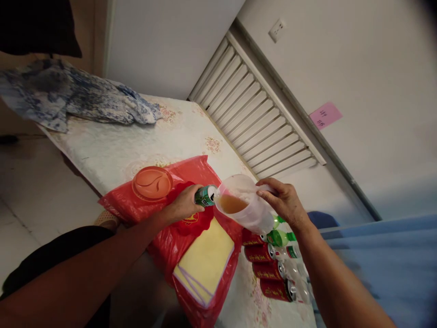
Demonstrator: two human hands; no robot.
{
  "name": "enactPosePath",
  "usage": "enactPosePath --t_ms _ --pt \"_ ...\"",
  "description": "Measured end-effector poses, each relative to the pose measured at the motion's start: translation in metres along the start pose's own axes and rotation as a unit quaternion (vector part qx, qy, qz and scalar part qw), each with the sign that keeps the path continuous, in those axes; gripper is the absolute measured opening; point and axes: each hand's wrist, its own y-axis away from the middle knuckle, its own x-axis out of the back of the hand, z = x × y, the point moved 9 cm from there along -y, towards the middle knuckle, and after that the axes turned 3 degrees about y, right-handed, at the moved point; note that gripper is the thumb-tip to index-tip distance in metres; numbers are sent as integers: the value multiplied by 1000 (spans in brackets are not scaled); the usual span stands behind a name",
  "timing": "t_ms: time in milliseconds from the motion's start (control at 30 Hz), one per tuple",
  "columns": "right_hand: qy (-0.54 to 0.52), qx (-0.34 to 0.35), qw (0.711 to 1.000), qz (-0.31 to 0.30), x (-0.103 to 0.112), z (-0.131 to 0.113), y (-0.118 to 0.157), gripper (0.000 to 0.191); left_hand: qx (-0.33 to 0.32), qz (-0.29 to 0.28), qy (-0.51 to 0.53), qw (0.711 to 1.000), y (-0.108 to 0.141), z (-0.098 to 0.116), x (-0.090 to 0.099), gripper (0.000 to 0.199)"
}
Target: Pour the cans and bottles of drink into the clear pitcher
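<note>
My left hand (185, 203) is wrapped around a small green drink can (205, 196). The can's opened top points at the rim of a translucent plastic pitcher (254, 216), close against it; whether liquid runs between them I cannot make out. Brown liquid (232, 204) shows inside the pitcher. My right hand (287, 200) grips the pitcher by its handle, on the side away from the can. Beneath both hands lies a red plastic sheet (201, 168), bearing an orange round lid or dish (153, 183), a red scalloped piece (191, 223) and a folded yellow cloth (206, 262).
Several red cans (275, 289) line up beside the sheet, next to clear and green plastic bottles (278, 238). A patterned blue-white cloth (102, 98) lies over the far-left part of the flowered tablecloth (126, 141). A white radiator (259, 109) runs along the wall; a blue curtain (382, 255) hangs right.
</note>
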Motion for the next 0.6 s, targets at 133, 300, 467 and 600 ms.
enactPosePath --t_ms 133,300,467,600 --pt "6 1 1000 0 0 -1 -1 35 1 0 0 1000 0 1 0 61" --pt "10 1 1000 -2 0 -2 -1 35 -1 -4 2 1000 0 1 -1 60" --pt "12 0 1000 -7 -1 -2 -1 35 1 -9 -2 1000 0 1 -1 60" --pt "12 -2 1000 -14 -2 -1 0 36 5 -7 -5 1000 0 1 -1 61"
